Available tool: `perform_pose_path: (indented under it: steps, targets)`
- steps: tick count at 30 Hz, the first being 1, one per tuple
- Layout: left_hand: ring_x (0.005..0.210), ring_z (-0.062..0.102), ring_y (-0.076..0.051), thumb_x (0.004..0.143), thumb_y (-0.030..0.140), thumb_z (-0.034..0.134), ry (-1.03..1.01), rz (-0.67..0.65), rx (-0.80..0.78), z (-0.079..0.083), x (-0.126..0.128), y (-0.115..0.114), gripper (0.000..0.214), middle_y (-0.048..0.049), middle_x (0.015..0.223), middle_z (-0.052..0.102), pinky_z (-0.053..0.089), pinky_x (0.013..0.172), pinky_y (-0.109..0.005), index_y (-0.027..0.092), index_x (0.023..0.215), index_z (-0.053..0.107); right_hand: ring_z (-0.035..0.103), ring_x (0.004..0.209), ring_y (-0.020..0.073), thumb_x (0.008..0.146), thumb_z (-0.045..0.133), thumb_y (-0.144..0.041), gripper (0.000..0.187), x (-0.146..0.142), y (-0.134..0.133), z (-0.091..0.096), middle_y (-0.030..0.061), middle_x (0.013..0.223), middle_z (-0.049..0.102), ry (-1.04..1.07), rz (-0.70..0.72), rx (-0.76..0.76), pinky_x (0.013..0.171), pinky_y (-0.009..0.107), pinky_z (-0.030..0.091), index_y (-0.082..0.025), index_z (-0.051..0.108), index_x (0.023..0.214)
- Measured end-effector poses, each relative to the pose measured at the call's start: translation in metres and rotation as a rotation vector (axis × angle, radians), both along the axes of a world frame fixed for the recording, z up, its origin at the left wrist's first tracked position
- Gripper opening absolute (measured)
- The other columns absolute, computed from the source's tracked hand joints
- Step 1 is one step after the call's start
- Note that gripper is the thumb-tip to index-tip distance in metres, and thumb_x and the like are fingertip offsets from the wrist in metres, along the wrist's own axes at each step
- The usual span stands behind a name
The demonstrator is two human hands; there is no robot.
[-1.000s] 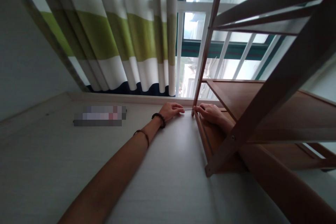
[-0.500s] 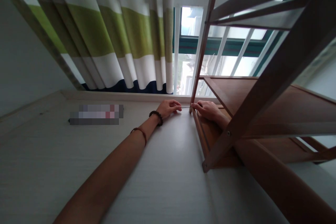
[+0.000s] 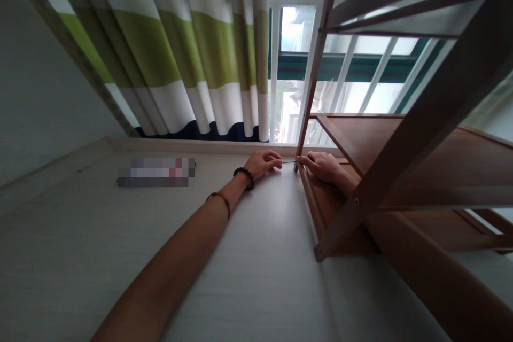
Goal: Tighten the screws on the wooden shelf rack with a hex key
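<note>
A brown wooden shelf rack (image 3: 401, 144) stands on the pale surface (image 3: 248, 267) at the right. My left hand (image 3: 264, 163) rests on the surface just left of the rack's far leg (image 3: 316, 72), fingers curled and pinched on a thin dark rod (image 3: 288, 161). That rod reaches across to the foot of the leg. My right hand (image 3: 323, 165) lies inside the rack on its lowest shelf, fingers pinched at the same corner by the leg. What the right fingers grip is too small to name. Two dark bracelets circle my left wrist and forearm.
A striped white, green and navy curtain (image 3: 188, 59) hangs at the back left. A window with white bars (image 3: 344, 75) sits behind the rack. A blurred-out flat object (image 3: 156, 172) lies on the surface to the left. A pale wall rises at far left.
Both hands have stayed at the foot of the rack's far leg. Only the camera has shifted slightly; the pinch on the thin rod looks the same.
</note>
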State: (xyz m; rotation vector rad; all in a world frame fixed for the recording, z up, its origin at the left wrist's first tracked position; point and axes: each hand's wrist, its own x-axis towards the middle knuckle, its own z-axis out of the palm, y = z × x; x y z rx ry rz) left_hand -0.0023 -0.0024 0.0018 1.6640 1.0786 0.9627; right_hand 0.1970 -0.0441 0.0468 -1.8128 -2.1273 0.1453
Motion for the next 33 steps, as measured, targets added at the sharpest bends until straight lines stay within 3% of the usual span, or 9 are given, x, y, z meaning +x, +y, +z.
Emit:
perform_pose_path:
  steps: [8, 26, 33]
  targets:
    - [0.053, 0.057, -0.008, 0.069, 0.031, 0.071, -0.01, -0.008, 0.015, -0.0027, -0.0006, 0.0026, 0.024, -0.0041, 0.069, 0.07, 0.046, 0.056, -0.022, 0.012, 0.083, 0.063, 0.057, 0.071, 0.015, 0.092, 0.04, -0.042, 0.041, -0.0011, 0.0032, 0.0042, 0.0085, 0.081, 0.068, -0.031, 0.032, -0.113, 0.059, 0.023, 0.03, -0.013, 0.064, 0.076]
    - [0.051, 0.058, -0.008, 0.07, 0.031, 0.071, -0.011, 0.017, -0.023, -0.0052, -0.0015, 0.0042, 0.034, -0.0084, 0.077, 0.072, 0.04, 0.043, -0.018, 0.009, 0.094, 0.063, 0.057, 0.074, 0.0168, 0.092, 0.038, -0.044, 0.041, 0.0029, 0.008, -0.001, 0.0078, 0.079, 0.066, -0.012, 0.046, -0.119, 0.061, 0.024, 0.031, -0.015, 0.06, 0.075]
    - [0.05, 0.057, -0.007, 0.071, 0.034, 0.07, 0.011, 0.006, -0.007, -0.0068, -0.0013, 0.0053, 0.027, -0.0071, 0.074, 0.071, 0.038, 0.044, -0.017, 0.01, 0.083, 0.064, 0.057, 0.075, 0.0168, 0.091, 0.04, -0.043, 0.04, 0.0017, 0.0072, 0.0001, 0.0074, 0.078, 0.066, -0.005, 0.045, -0.112, 0.061, 0.024, 0.032, -0.015, 0.062, 0.074]
